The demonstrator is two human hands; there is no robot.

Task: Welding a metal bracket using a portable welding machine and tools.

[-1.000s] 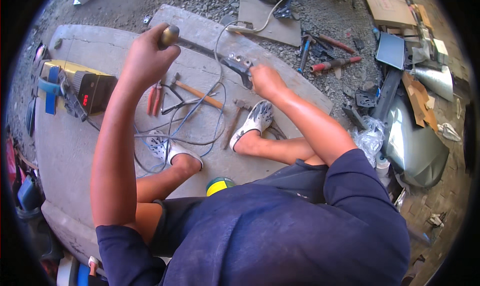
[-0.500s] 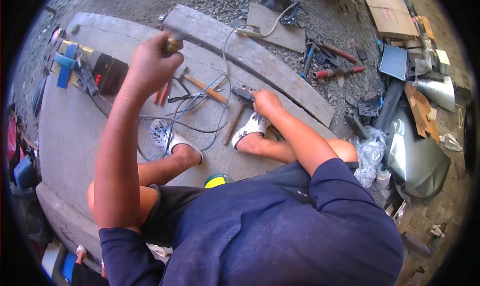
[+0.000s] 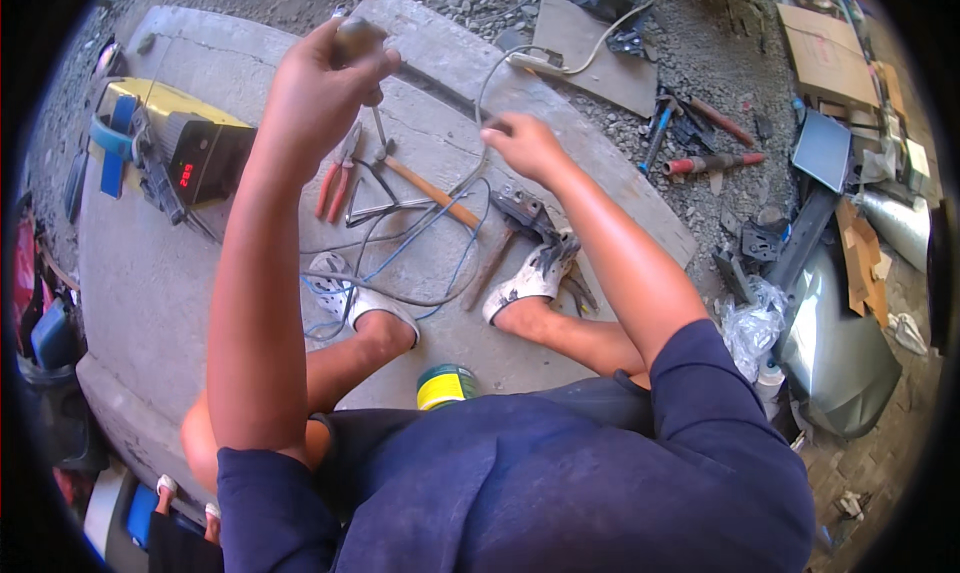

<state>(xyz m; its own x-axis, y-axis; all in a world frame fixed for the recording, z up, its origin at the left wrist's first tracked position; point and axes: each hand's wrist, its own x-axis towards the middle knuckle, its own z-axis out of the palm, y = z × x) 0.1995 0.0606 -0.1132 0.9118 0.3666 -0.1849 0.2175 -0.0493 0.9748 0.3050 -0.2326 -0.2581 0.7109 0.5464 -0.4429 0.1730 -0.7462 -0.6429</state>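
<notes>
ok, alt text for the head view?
Seated on a concrete slab, a person raises a dark-handled tool in the left hand while the right hand grips a grey cable. Red pliers, a wooden-handled hammer and a yellow machine lie nearby.

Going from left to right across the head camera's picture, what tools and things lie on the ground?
Yellow and black machine → red-handled pliers → wooden-handled hammer → red-handled tool on the gravel → clear plastic bag → cardboard sheet.
</notes>
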